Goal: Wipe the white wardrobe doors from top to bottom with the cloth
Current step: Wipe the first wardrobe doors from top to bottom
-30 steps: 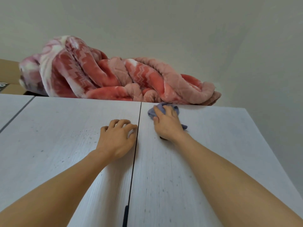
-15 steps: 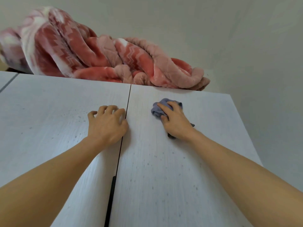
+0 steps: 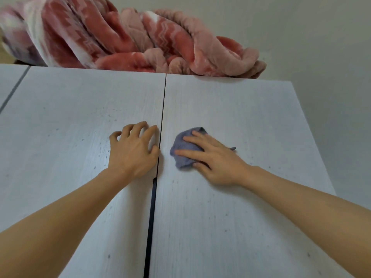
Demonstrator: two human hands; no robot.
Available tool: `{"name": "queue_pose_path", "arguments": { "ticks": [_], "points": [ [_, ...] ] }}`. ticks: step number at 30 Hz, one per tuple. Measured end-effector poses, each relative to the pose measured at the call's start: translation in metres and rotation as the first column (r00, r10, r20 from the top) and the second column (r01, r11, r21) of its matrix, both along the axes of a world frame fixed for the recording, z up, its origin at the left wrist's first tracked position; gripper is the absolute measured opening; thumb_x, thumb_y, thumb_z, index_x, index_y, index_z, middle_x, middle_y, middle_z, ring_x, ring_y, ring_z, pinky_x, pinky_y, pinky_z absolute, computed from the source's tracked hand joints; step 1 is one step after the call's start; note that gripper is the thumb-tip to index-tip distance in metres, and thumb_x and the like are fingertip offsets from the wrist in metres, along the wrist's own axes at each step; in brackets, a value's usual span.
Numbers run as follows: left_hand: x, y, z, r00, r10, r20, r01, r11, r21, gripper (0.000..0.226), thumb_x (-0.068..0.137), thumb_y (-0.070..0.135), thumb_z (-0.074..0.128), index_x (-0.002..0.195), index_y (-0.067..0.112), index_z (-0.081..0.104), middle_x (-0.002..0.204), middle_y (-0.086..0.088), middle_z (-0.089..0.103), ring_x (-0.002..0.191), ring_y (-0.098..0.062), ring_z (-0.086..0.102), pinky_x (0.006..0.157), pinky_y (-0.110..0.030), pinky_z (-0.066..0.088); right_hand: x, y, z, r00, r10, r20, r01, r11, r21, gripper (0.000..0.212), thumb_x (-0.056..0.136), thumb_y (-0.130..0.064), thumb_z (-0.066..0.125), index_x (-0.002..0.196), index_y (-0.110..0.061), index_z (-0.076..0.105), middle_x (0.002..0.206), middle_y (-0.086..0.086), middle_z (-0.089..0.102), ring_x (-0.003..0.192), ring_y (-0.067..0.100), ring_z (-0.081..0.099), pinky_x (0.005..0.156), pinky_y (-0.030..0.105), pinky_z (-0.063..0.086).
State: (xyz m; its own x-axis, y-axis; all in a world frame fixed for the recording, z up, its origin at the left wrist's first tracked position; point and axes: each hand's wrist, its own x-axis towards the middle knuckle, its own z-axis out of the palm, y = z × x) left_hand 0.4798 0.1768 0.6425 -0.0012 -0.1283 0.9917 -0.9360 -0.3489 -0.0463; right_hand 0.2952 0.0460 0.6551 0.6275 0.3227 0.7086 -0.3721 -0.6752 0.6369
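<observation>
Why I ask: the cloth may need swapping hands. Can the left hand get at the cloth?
Probably yes: the left hand rests beside the door seam, with only bare door between it and the cloth under the right hand.

The white wardrobe doors (image 3: 230, 197) are taking up most of the view, their pale grain speckled with small dark marks. A thin dark gap (image 3: 160, 125) is running between the two doors, just right of the left hand (image 3: 133, 152), which is resting on the left door with fingers bent. Right of that gap, the right hand (image 3: 214, 159) is pressing a bluish-grey cloth (image 3: 184, 151) flat against the right door. Above both hands, a pink and red blanket (image 3: 124, 37) is lying bunched on the wardrobe's top, its folds reaching the front edge.
</observation>
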Motion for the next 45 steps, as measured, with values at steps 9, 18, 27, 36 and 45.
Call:
{"name": "queue_pose_path", "arguments": {
  "ticks": [9, 18, 27, 36, 45],
  "points": [
    [0.004, 0.004, -0.003, 0.997, -0.023, -0.077, 0.037, 0.982, 0.184, 0.069, 0.083, 0.054, 0.017, 0.148, 0.032, 0.016, 0.158, 0.005, 0.007, 0.145, -0.018, 0.002, 0.114, -0.042, 0.009, 0.027, 0.015, -0.002, 0.962, -0.022, 0.272, -0.018, 0.990, 0.142, 0.050, 0.095, -0.031, 0.036, 0.144, -0.038, 0.030, 0.156, 0.008, 0.015, 0.145, 0.027, 0.003, 0.118, 0.039, -0.003],
    [-0.011, -0.006, -0.019, 0.987, -0.073, -0.140, 0.086, 0.993, 0.085, 0.054, 0.097, 0.041, 0.027, 0.148, 0.024, 0.020, 0.158, -0.002, 0.010, 0.145, -0.022, 0.000, 0.115, -0.046, 0.002, -0.057, -0.030, -0.037, 0.963, -0.081, 0.258, 0.029, 0.980, 0.198, 0.053, 0.085, -0.026, 0.036, 0.137, -0.026, 0.046, 0.145, 0.015, 0.038, 0.136, 0.039, 0.030, 0.111, 0.049, 0.023],
    [-0.026, -0.025, -0.039, 0.986, -0.068, -0.155, 0.073, 0.997, 0.025, 0.074, 0.082, 0.049, 0.012, 0.145, 0.012, 0.023, 0.156, -0.005, 0.014, 0.144, -0.025, 0.005, 0.111, -0.054, 0.009, -0.089, -0.041, -0.009, 0.616, -0.464, 0.637, -0.166, 0.714, 0.680, 0.051, 0.102, -0.034, 0.024, 0.149, -0.036, 0.003, 0.157, 0.010, -0.009, 0.143, 0.029, -0.013, 0.115, 0.043, -0.009],
    [-0.027, -0.026, -0.036, 0.988, -0.065, -0.139, 0.065, 0.998, -0.009, 0.071, 0.081, 0.048, 0.014, 0.138, 0.011, 0.034, 0.151, -0.006, 0.025, 0.140, -0.027, 0.015, 0.107, -0.056, 0.016, -0.052, -0.032, -0.048, 0.975, -0.087, 0.206, 0.067, 0.993, 0.099, 0.051, 0.093, -0.030, 0.028, 0.143, -0.028, 0.036, 0.153, 0.012, 0.024, 0.142, 0.029, 0.015, 0.116, 0.040, 0.005],
    [-0.029, -0.026, -0.042, 0.979, -0.171, -0.107, 0.166, 0.985, -0.053, 0.068, 0.082, 0.045, 0.016, 0.137, 0.011, 0.040, 0.151, -0.007, 0.029, 0.142, -0.027, 0.016, 0.110, -0.052, 0.013, -0.055, -0.028, -0.019, 0.728, -0.295, 0.619, 0.005, 0.905, 0.425, 0.054, 0.098, -0.027, 0.025, 0.150, -0.026, 0.011, 0.158, 0.008, 0.003, 0.144, 0.029, -0.005, 0.117, 0.043, -0.008]
  ]
}}
